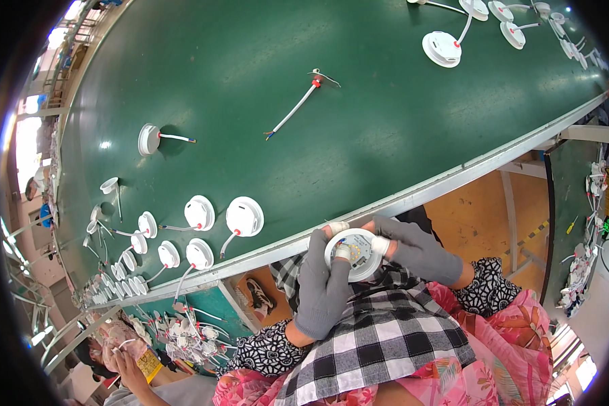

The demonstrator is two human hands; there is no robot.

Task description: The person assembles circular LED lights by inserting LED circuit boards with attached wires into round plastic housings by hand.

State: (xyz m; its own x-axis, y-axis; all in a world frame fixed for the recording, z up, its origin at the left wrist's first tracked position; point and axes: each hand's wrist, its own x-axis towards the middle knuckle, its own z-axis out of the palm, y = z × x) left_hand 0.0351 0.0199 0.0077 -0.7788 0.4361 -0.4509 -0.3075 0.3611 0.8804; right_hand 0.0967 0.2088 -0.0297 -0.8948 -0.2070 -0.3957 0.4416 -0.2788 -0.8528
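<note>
Between my two gloved hands is a round white LED downlight [360, 265], its inner face with small yellowish LEDs turned up. My left hand [323, 284], in a grey glove with taped fingertips, grips its left rim, the thumb lying over the inner face. On the other side my right hand [413, 249], gloved and taped too, holds the upper right rim with its fingers. The lamp is above my checked apron [386, 325], just off the table's near edge. What lies under the fingertips is hidden.
On the green table [250, 135], a white cable with a red collar [298, 105] lies alone. Several white lamps [245, 216] with cables stand at the left, more [442, 49] at the far right. A metal edge [446, 177] borders the table. Another person [132, 369] sits at lower left beside heaped lamp parts [189, 335].
</note>
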